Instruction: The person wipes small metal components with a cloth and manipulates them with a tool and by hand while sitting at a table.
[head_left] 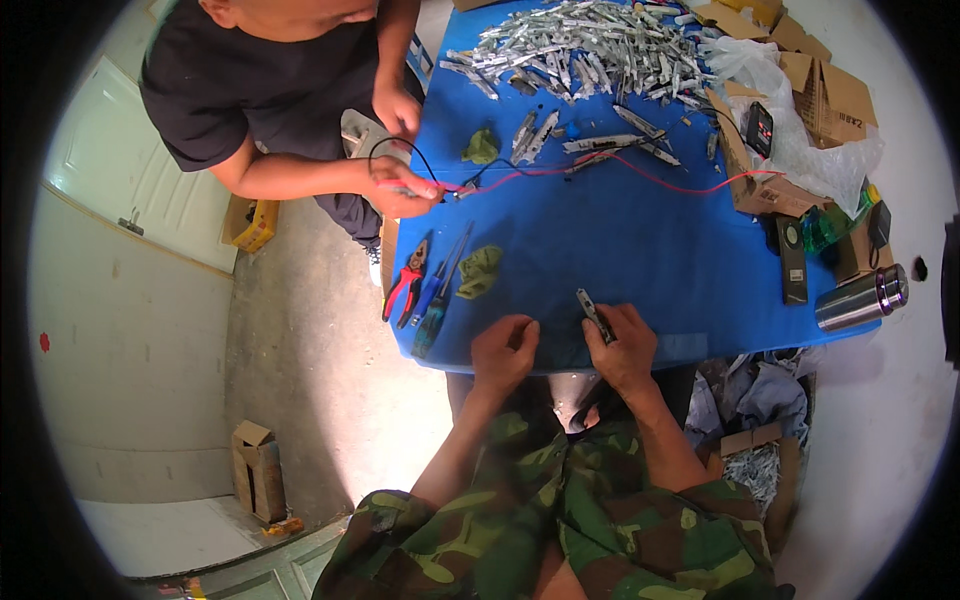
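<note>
Right hand (pixel 624 346) around slim silver-black bar (pixel 588 304) above smooth blue tabletop (pixel 640 250).

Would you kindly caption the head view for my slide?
Right hand holding a slim piece, left hand nearby, at a blue table bearing a heap of silvery strips.

Dark printed characters (pixel 848 121) on brown cardboard box (pixel 845 98), upper right; marks on slim dark box (pixel 793 262) too small to read.

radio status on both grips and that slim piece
Right grip: closed on slim silver-and-black piece. Left grip: loosely curled, nothing visible inside. Red wire crosses blue tabletop farther off, touching neither.
</note>
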